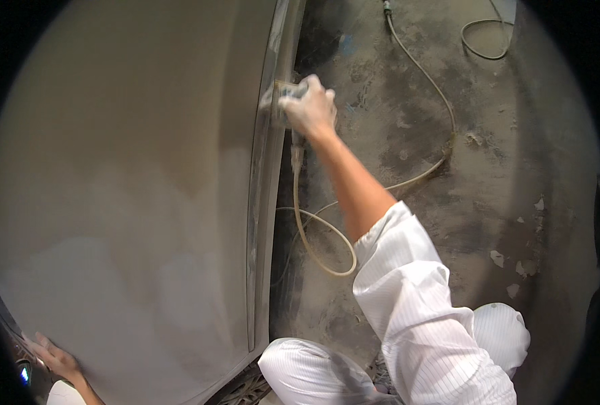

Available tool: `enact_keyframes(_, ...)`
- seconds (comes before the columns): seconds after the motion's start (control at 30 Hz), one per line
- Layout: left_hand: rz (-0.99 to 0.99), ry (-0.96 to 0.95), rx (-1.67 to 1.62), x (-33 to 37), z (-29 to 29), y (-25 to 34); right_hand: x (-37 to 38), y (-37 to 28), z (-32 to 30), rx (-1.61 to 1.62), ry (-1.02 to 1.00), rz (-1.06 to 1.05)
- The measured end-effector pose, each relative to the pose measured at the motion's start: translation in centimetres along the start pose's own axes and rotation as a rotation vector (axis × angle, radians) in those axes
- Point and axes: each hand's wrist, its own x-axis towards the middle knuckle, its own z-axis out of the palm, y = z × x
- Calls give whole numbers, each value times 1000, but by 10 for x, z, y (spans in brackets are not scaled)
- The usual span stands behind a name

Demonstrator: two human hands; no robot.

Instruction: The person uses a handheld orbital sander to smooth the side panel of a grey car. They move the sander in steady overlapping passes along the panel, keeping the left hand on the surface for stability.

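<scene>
A large dusty grey panel (145,223), apparently a vehicle body part, takes up the left half of the head view. My right hand (308,108), coated in pale dust, is wrapped round an air sander (283,98) with a hose at its rear. The sander's pad meets the raised strip (254,196) along the panel's right edge; this area is slightly blurred. At the lower left, my left hand (55,358) lies against the panel's rim with its fingers stretched out. Nothing shows in that hand.
From the sander a pale air hose (333,271) loops down, then runs over the stained concrete floor (394,115) to a coupling (387,7) at the top. Another hose coil (472,50) lies top right. My white-clad knees (313,368) are below. Light flakes (497,258) dot the floor.
</scene>
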Motion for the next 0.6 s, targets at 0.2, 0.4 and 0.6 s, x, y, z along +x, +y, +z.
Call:
enact_keyframes(0.2,-117,-85,51,12,-9,33,-134,51,27,31,-98,45)
enact_keyframes(0.4,-108,-46,103,23,-13,37,-240,72,19,-5,-256,159)
enact_keyframes(0.6,-125,-49,121,11,-8,28,-189,70,-1,82,34,224)
